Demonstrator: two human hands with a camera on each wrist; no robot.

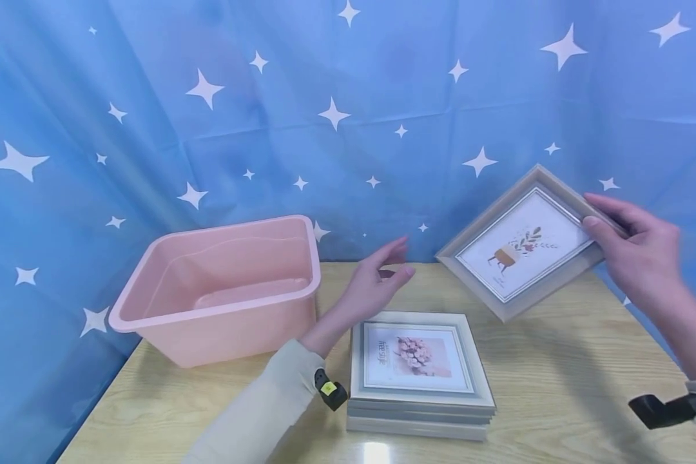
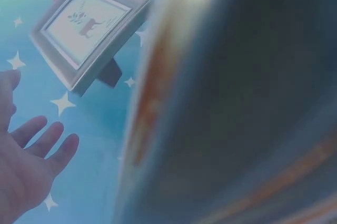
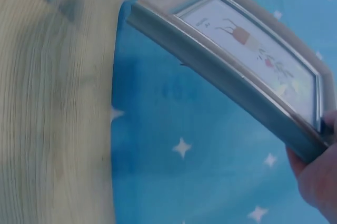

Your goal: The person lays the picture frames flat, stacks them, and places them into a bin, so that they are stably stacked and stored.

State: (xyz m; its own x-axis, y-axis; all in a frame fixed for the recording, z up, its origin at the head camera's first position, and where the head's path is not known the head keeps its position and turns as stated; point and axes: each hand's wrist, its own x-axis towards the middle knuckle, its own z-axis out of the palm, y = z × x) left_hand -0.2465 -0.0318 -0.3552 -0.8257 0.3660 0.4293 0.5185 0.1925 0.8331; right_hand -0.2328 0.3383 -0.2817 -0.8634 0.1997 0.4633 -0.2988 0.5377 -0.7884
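Note:
My right hand [image 1: 644, 251] grips one corner of a grey picture frame [image 1: 522, 245], thumb on its front, and holds it tilted in the air above the table's right side. Its print shows a brown pot-like shape with leaves. In the left wrist view a dark stand flap [image 2: 110, 73] sticks out behind this frame. My left hand [image 1: 374, 283] holds nothing; its fingers [image 2: 47, 139] are spread and relaxed, just beyond the stack. Below it lies a stack of picture frames [image 1: 420, 361], the top one with a pink flower print.
A pink plastic tub [image 1: 226, 328] stands on the wooden table [image 1: 557, 374], left of my left forearm. Behind the table hangs a blue curtain [image 1: 383, 77] with white stars. A large blurred dark shape fills the right of the left wrist view.

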